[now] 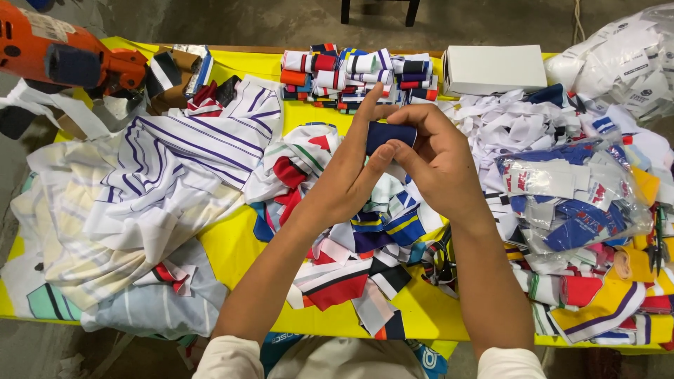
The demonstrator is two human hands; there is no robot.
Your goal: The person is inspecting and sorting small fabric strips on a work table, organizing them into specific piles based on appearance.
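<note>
2 hands, left hand [349,179], right hand [435,158], pinching navy cloth piece [388,133], clear bag [583,203] holding labels

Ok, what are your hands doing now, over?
Both hands, left hand and right hand, pinch a dark blue cloth piece. Held above the scrap pile. Nothing blocking.
</note>
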